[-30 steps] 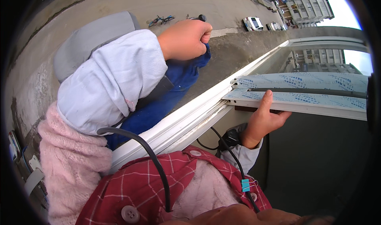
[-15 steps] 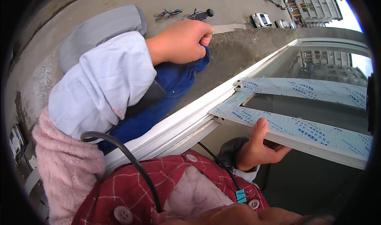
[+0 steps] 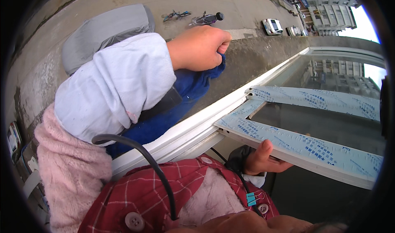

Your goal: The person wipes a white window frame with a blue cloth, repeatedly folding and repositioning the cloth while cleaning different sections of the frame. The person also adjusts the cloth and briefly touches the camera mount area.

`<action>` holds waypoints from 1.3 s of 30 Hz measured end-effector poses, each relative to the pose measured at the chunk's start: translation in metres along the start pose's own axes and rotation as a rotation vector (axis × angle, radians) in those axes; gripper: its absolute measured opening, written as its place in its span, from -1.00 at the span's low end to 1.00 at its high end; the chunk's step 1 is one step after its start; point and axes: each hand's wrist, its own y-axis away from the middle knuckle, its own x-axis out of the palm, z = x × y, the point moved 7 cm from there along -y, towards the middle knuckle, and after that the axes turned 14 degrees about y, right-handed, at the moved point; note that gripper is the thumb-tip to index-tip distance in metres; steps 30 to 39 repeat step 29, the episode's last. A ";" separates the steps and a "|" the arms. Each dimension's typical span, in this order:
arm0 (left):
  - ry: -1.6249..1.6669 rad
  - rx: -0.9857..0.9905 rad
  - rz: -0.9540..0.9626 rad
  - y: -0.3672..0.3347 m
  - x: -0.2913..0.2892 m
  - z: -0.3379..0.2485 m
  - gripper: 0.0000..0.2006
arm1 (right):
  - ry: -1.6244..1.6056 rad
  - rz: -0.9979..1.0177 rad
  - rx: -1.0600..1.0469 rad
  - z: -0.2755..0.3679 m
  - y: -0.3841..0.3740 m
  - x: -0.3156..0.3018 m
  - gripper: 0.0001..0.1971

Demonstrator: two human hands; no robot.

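Blue cloth (image 3: 193,85), bunched outside the white window frame (image 3: 185,128), looks soft and light, so grabbing a wad anywhere works. Balled up tight in the left hand (image 3: 199,48). Right hand (image 3: 263,159), inside the frame, clamped on the film-covered sash (image 3: 304,144) edge; stiff, probably heavy.
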 end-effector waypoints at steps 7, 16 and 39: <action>0.063 0.019 -0.002 0.000 0.001 -0.007 -0.77 | -0.058 -0.033 -0.040 0.009 0.001 0.001 0.04; 0.577 -0.239 -0.054 -0.001 0.032 -0.019 -0.80 | -0.068 -0.044 -0.078 0.006 0.009 0.005 0.05; 0.687 -0.234 0.193 -0.041 0.139 -0.053 -0.90 | -0.008 0.148 -0.229 -0.017 0.012 0.016 0.27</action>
